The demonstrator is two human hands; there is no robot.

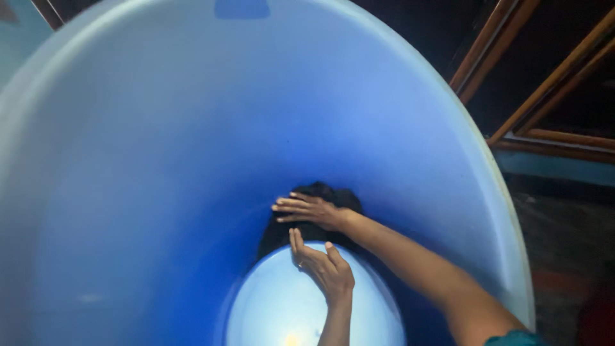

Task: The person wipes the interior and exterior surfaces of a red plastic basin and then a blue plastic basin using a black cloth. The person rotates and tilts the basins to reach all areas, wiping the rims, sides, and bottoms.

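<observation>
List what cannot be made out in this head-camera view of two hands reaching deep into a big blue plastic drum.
- Dark cloth: kind unclear; right hand and shadow cover it.
- Left hand: whether it touches the cloth.
- Drum bottom: cut off by the lower edge, with glare.
- Wooden frames: too dark to identify.

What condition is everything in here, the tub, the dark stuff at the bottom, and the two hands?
blue barrel: open at the top, both arms reaching deep inside.
dark cloth: bunched at the bottom edge, against the wall.
right hand: fingers spread flat, pressing on the cloth.
left hand: open, palm turned up, holding nothing, just below the cloth.
wooden frames: leaning outside the barrel.
</observation>
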